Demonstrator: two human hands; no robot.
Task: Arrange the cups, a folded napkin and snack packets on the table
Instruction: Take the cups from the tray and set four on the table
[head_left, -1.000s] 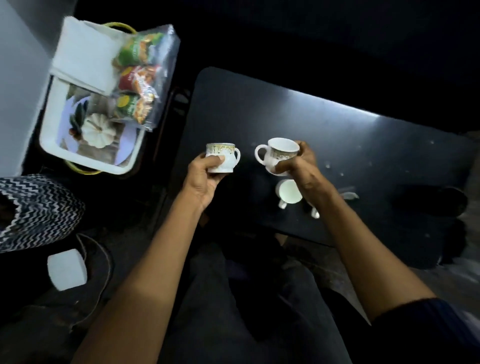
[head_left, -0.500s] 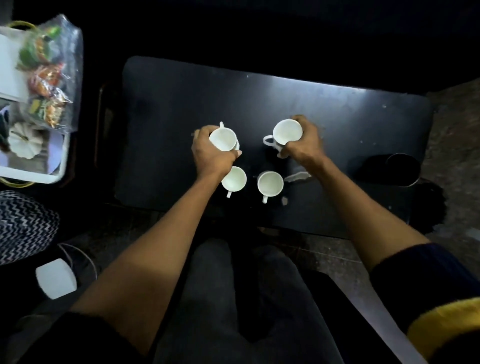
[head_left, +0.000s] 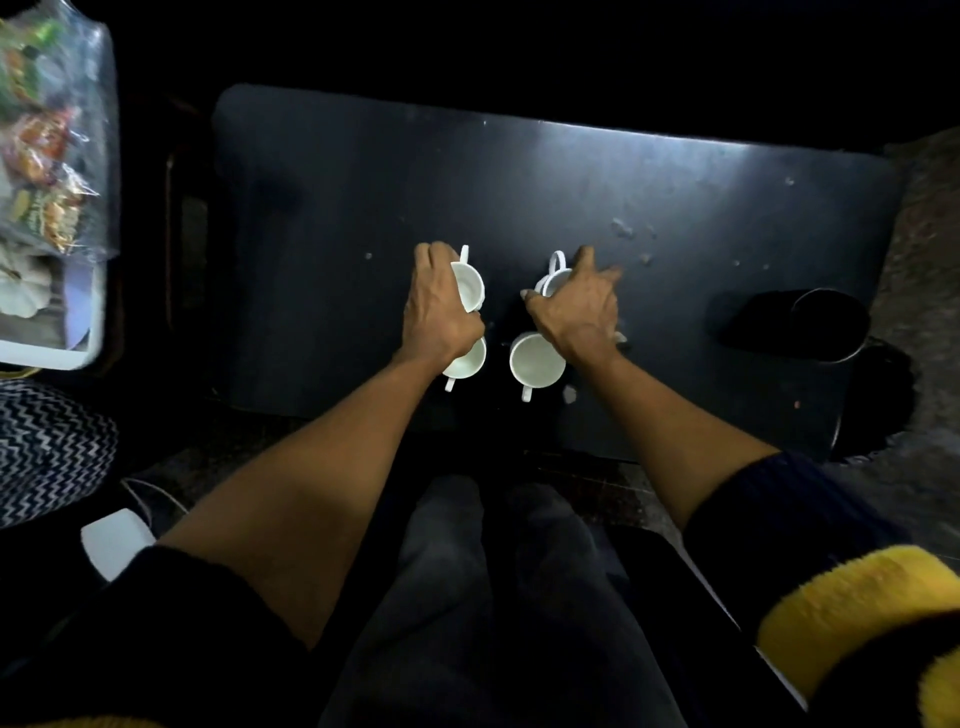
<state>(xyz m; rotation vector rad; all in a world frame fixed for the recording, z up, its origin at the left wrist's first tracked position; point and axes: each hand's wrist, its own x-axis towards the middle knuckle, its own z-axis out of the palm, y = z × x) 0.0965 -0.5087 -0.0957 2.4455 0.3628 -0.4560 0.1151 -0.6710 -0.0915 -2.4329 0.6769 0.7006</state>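
Note:
Several white cups stand in a square on the black table (head_left: 571, 171). My left hand (head_left: 441, 306) wraps the far left cup (head_left: 467, 286), whose handle points away from me. My right hand (head_left: 576, 306) covers most of the far right cup (head_left: 555, 278) and grips it from above. The near left cup (head_left: 467, 358) and the near right cup (head_left: 535, 361) stand free with handles toward me. Snack packets (head_left: 47, 150) in a clear bag lie on a white tray (head_left: 47, 356) at the far left. No napkin is visible.
A dark round container (head_left: 826, 325) lies at the table's right end. Small pale crumbs dot the table right of the cups. A zigzag-patterned cloth (head_left: 47, 447) and a white block (head_left: 114, 540) sit on the floor at left. My legs are below the table's near edge.
Both hands have lowered their cups from the air onto the table behind the two standing cups. The view has swung right, so the tray now sits at the left edge.

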